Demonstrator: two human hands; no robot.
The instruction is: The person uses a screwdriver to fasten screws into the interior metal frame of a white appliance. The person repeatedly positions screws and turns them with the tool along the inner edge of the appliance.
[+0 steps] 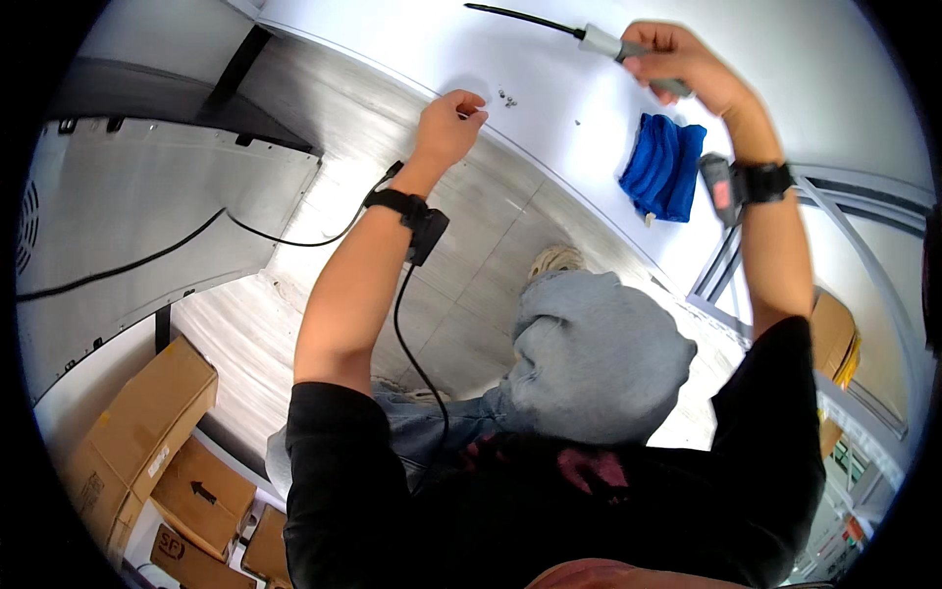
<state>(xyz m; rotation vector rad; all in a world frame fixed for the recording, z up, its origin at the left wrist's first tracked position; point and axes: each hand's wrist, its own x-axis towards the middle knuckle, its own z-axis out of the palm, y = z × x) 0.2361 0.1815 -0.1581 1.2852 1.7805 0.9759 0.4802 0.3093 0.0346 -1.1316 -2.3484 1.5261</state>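
Observation:
My right hand is closed around the grey handle of a screwdriver. Its long black shaft points left, held above the white table. At the table's near edge is my left hand, fingers curled and thumb drawn toward them. Whatever it may hold is too small to make out. Just right of it lie several small screws in a loose cluster. One more tiny piece sits apart, farther right. A folded blue cloth rests on the table below my right hand.
Black straps with small devices circle both wrists, and a black cable hangs from the left device. A large grey metal panel stands at the left. Cardboard boxes are stacked at lower left. Metal framing runs along the right.

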